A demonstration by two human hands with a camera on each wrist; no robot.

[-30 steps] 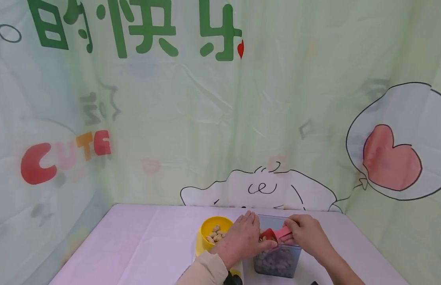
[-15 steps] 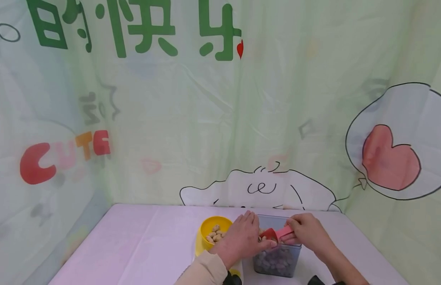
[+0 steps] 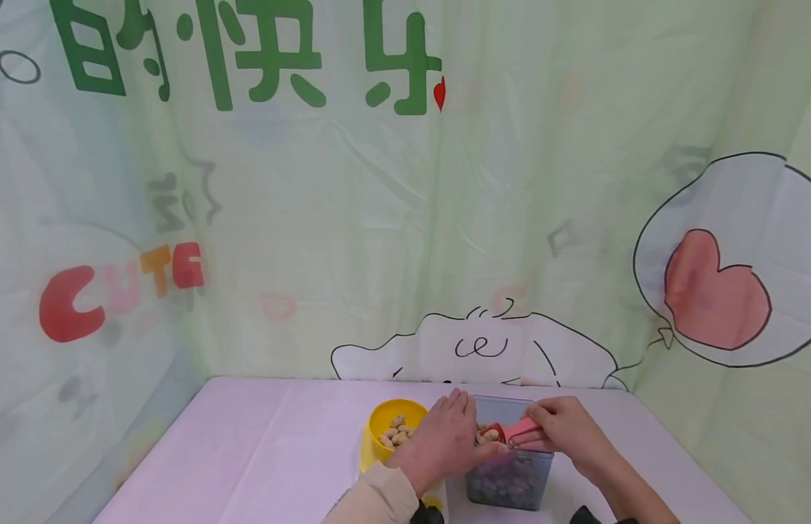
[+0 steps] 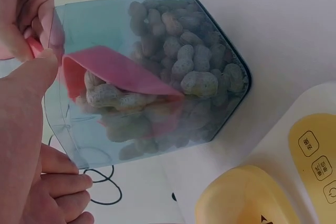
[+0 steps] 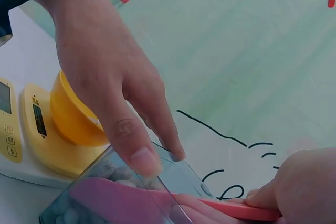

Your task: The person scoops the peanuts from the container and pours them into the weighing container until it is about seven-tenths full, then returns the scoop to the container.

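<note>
A clear bluish plastic container (image 3: 539, 477) holds unshelled peanuts (image 4: 199, 83) in its lower part. My left hand (image 3: 445, 435) holds its left side, fingers stretched along that side and thumb (image 5: 142, 158) over the near rim. With my right hand (image 3: 569, 429) I grip the handle of a pink scoop (image 3: 522, 427). The scoop's cup is inside the container, and several peanuts (image 4: 105, 94) lie in it. Left of the container, a yellow bowl (image 3: 374, 418) with peanuts in it stands on a yellow and white kitchen scale (image 5: 34, 163), partly hidden behind my left hand and forearm.
A pale table (image 3: 281, 437) bears everything. Behind it hangs a printed curtain (image 3: 301, 218). The scale's panel with buttons (image 4: 321, 167) faces the near side. A thin black cable (image 4: 118, 192) shows beyond the container in the left wrist view.
The scoop's cup has tipped so that more of the peanuts in it show. My right hand has shifted slightly with it, while my left hand stays on the container.
</note>
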